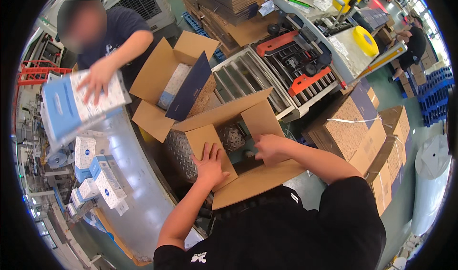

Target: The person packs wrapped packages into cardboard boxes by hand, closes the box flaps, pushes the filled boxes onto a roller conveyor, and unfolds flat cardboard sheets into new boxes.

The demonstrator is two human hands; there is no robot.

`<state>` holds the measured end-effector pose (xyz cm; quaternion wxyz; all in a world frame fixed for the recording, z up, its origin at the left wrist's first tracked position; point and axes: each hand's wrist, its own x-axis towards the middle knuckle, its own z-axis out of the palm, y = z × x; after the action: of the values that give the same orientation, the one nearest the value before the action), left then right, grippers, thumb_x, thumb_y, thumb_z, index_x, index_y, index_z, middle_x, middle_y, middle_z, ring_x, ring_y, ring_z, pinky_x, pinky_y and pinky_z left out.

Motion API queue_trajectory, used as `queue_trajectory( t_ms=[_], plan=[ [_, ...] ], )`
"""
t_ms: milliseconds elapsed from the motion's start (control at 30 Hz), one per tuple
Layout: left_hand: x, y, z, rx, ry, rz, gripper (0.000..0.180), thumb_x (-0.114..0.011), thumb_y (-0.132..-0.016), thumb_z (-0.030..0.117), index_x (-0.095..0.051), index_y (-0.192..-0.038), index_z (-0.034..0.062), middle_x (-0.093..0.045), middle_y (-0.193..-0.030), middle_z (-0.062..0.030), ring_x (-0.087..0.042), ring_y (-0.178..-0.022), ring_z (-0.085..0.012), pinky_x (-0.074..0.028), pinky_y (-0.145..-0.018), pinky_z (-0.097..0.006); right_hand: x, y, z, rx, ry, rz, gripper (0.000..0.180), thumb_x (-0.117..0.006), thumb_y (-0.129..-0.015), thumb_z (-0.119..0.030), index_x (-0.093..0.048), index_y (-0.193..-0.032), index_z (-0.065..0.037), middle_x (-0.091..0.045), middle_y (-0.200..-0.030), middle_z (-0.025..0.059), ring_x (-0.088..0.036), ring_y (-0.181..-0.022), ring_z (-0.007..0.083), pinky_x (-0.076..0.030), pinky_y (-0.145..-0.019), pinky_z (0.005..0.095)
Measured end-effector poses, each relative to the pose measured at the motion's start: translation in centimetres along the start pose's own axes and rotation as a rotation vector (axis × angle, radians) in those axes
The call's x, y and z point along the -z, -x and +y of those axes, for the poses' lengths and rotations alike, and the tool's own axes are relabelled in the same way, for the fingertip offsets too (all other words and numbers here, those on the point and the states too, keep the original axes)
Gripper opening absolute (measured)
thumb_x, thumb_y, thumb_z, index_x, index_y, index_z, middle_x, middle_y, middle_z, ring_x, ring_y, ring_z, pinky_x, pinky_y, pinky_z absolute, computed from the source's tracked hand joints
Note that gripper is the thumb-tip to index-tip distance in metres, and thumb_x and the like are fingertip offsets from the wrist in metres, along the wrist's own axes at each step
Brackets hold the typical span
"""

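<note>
An open brown cardboard box point(257, 184) stands in front of me with its flaps spread outward. My left hand point(210, 166) lies on its left flap, fingers spread over the cardboard. At the right flap, my right hand point(271, 150) has its fingers curled in against the cardboard, partly hiding the fingertips. Diamond-plate metal point(183, 153) shows beside and through the box. Just beyond is a second open carton point(155, 77) with a white and blue pack point(177, 83) inside. Across from me, a co-worker's hand point(98, 79) presses on a blurred blue and white pack point(62, 108).
A metal table point(148, 193) at left carries small white and blue boxes point(109, 181). A roller conveyor point(241, 74) leads to a carton-taping machine point(305, 62). Strapped flat cartons point(355, 127) stand at right, near a plastic film roll point(429, 184). Blue pallets point(435, 93) are stacked behind.
</note>
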<state>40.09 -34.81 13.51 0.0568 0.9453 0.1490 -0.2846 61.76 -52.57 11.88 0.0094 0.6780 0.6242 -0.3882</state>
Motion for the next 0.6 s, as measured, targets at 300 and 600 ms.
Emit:
queue_trajectory(
  t_ms=[300,600],
  plan=[
    [6.5,0.2,0.0,-0.019,0.137,0.69,0.1,-0.076,-0.077,0.044,-0.029,-0.153,-0.0023,-0.025,-0.16,-0.0278,-0.021,-0.149,-0.0446,-0.013,-0.118,-0.064,1.9,7.8,2.6,-0.333,0.013,0.653,0.074,-0.078,-0.076,-0.049,-0.059,-0.131,-0.003,-0.06,-0.132,0.02,-0.056,-0.124,0.0354,-0.045,-0.104,0.0479],
    [5.2,2.0,-5.1,0.004,0.114,1.165,0.084,-0.075,-0.078,0.031,-0.04,-0.147,-0.0023,-0.041,-0.15,-0.0226,-0.037,-0.141,-0.0386,-0.022,-0.116,-0.057,-4.8,0.1,0.7,-0.574,-0.494,0.491,0.082,-0.079,-0.075,-0.053,-0.053,-0.138,-0.007,-0.068,-0.119,0.0188,-0.067,-0.109,0.0346,-0.054,-0.091,0.0451]
  ],
)
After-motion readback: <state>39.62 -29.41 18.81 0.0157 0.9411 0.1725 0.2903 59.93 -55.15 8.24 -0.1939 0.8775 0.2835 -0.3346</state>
